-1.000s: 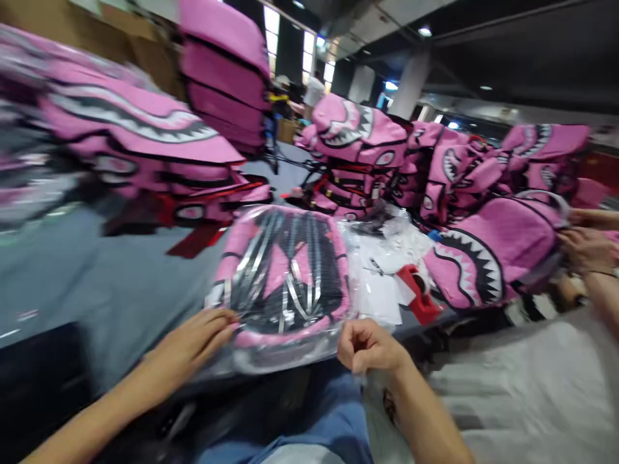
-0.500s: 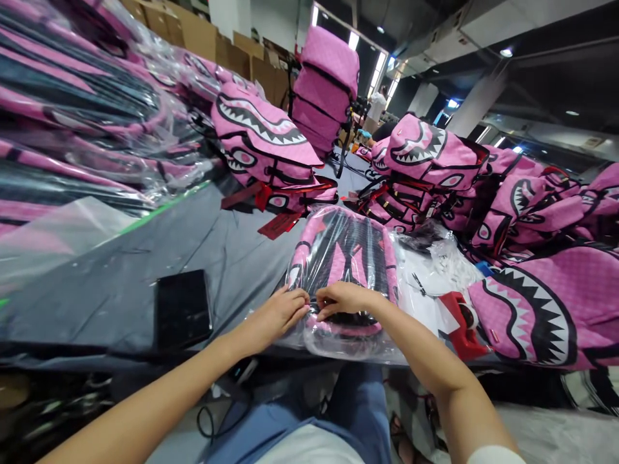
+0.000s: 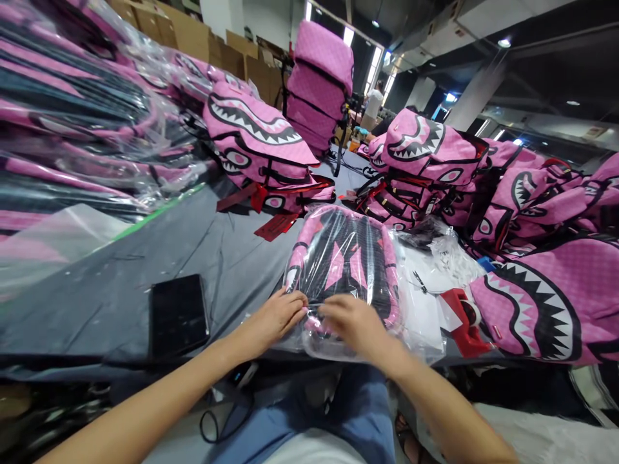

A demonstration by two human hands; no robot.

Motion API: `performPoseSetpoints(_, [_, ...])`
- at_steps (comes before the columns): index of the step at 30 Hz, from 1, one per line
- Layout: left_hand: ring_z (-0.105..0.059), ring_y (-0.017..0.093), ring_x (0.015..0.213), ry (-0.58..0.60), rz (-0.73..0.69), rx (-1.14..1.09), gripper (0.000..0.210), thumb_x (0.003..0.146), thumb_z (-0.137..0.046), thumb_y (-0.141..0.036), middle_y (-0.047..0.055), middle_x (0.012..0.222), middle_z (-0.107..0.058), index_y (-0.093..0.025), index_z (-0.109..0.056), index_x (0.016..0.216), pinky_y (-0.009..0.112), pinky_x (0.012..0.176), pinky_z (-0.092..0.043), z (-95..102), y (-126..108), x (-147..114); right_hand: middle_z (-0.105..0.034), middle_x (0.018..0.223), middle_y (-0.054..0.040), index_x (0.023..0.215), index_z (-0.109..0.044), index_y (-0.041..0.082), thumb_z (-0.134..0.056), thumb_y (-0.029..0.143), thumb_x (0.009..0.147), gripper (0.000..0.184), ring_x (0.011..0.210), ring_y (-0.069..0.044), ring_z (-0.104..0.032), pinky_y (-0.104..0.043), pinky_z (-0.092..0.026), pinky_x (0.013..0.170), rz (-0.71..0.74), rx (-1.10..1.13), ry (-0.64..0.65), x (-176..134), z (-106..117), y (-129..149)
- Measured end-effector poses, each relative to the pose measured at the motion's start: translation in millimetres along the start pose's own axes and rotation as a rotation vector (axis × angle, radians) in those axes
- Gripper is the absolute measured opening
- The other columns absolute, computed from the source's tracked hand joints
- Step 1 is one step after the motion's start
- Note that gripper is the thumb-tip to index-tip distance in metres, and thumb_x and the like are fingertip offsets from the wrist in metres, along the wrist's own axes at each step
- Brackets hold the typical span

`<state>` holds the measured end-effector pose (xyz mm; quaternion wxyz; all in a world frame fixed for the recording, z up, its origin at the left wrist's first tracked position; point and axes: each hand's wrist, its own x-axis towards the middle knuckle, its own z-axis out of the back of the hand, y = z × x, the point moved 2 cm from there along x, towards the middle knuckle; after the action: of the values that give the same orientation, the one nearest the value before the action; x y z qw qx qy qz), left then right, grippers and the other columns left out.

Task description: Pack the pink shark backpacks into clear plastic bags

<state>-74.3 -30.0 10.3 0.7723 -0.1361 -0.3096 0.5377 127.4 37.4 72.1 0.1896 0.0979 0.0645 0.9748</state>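
Note:
A pink and black backpack (image 3: 344,261) lies flat in front of me, inside a clear plastic bag (image 3: 322,346). At the bag's lower left edge, my left hand (image 3: 281,314) has its fingers pressed together on the plastic. My right hand (image 3: 355,324) is over the lower part of the bag, a little blurred, with its fingers stretched out towards the left hand. It covers part of the backpack's bottom end. Whether its fingertips press on the plastic, I cannot tell.
A black tablet (image 3: 178,314) lies on the grey table cover (image 3: 116,283) to the left. Bagged backpacks (image 3: 72,116) are piled beyond it. Pink shark-mouth backpacks (image 3: 258,125) stand behind, and another backpack (image 3: 541,303) lies right, beside a red piece (image 3: 467,322) and white sheets (image 3: 423,316).
My right hand has turned and its fingers have straightened from a curled pose over the bag. My left hand stays at the bag's left edge. The view has shifted slightly.

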Motion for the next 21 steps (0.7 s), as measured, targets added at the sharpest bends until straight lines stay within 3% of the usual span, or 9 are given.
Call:
performPoseSetpoints(2, [-0.065, 0.018, 0.099, 0.002, 0.004, 0.01, 0.043, 0.108, -0.026, -0.041, 0.004, 0.106, -0.07, -0.022, -0.064, 0.1, 0.04, 0.108, -0.043, -1.4, 2, 0, -0.057, 0.146, -0.0155, 0.131, -0.062, 0.023, -0.065, 0.038, 0.099, 0.036, 0.133, -0.027, -0.053, -0.037, -0.046, 0.1, 0.147, -0.08, 0.016, -21, -25, 16])
performPoseSetpoints(5, [-0.065, 0.019, 0.098, 0.023, 0.019, 0.015, 0.043, 0.107, -0.027, -0.042, 0.005, 0.104, -0.07, -0.022, -0.064, 0.098, 0.041, 0.108, -0.044, -3.0, 6, 0, -0.039, 0.162, -0.018, 0.144, -0.054, 0.025, -0.062, 0.045, 0.099, 0.05, 0.146, -0.029, -0.041, -0.042, -0.045, 0.105, 0.148, -0.158, 0.067, -33, -52, 24])
performPoseSetpoints(8, [-0.065, 0.019, 0.099, 0.049, 0.041, 0.01, 0.042, 0.106, -0.029, -0.043, 0.005, 0.103, -0.07, -0.022, -0.064, 0.097, 0.041, 0.109, -0.043, -1.0, 7, 1, -0.033, 0.165, -0.0166, 0.145, -0.055, 0.029, -0.061, 0.052, 0.098, 0.053, 0.147, -0.03, -0.039, -0.045, -0.045, 0.106, 0.102, -0.09, 0.136, -32, -48, 19])
performPoseSetpoints(11, [-0.064, 0.02, 0.097, 0.078, 0.062, 0.016, 0.041, 0.106, -0.029, -0.044, 0.004, 0.103, -0.07, -0.022, -0.063, 0.093, 0.042, 0.108, -0.043, 3.5, 4, 3, -0.03, 0.167, -0.0135, 0.137, -0.064, 0.037, -0.058, 0.054, 0.099, 0.042, 0.151, -0.031, -0.035, -0.047, -0.042, 0.11, 0.115, 0.056, 0.169, -30, -24, 13])
performPoseSetpoints(14, [-0.064, 0.021, 0.098, 0.09, 0.088, 0.013, 0.04, 0.105, -0.03, -0.044, 0.005, 0.103, -0.069, -0.023, -0.062, 0.093, 0.041, 0.104, -0.045, 6.1, 1, 4, -0.031, 0.166, -0.0147, 0.139, -0.063, 0.038, -0.057, 0.044, 0.102, 0.038, 0.154, -0.031, -0.03, -0.052, -0.035, 0.116, 0.039, 0.072, 0.04, -28, -14, 12])
performPoseSetpoints(18, [-0.063, 0.022, 0.1, 0.094, 0.109, 0.027, 0.04, 0.103, -0.03, -0.042, 0.007, 0.103, -0.069, -0.022, -0.063, 0.092, 0.043, 0.105, -0.046, 4.7, 1, 6, -0.044, 0.157, -0.0238, 0.149, -0.052, 0.031, -0.066, 0.052, 0.094, 0.061, 0.146, -0.036, -0.042, -0.055, -0.044, 0.109, 0.002, -0.033, 0.068, -16, -44, 22])
performPoseSetpoints(21, [-0.065, 0.022, 0.097, 0.122, 0.12, 0.032, 0.038, 0.101, -0.034, -0.042, 0.005, 0.098, -0.07, -0.022, -0.064, 0.089, 0.047, 0.109, -0.044, 8.0, 3, 9, -0.046, 0.156, -0.021, 0.145, -0.056, 0.035, -0.07, 0.063, 0.085, 0.068, 0.144, -0.037, -0.044, -0.058, -0.043, 0.109, -0.001, -0.043, 0.101, -5, -55, 24])
